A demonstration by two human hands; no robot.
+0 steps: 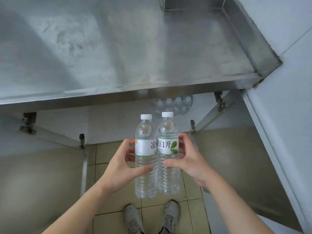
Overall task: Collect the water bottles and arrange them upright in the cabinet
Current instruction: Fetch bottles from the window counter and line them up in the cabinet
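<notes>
- Two clear water bottles are held upright, side by side and touching, in front of the open cabinet point(118, 122) under the steel counter point(118, 56).
- The left bottle point(146, 156) is gripped by the left hand point(121, 164): the thumb is laid across its front below the label, and the fingers are curled round its far side.
- The right bottle point(168, 154) is gripped by the right hand point(189, 161) in the same way, with the thumb across the ribbed body and the fingers wrapped behind at label height.
- Both bottles are capped in white and look full, so each is judged fairly heavy for its size and steady once stood on its base.
- The thin ribbed plastic is likely to give under a hard squeeze; a firm hold at the label band or just below, as is taken here, is judged soundest.
- The smooth label could be slippery; the ribs probably offer better purchase.
- A cluster of stored bottles point(173, 105) is seen standing upright deep inside the cabinet, to the right; the held pair is well apart from them and not yet set down.
- Both cabinet doors are swung open.
</notes>
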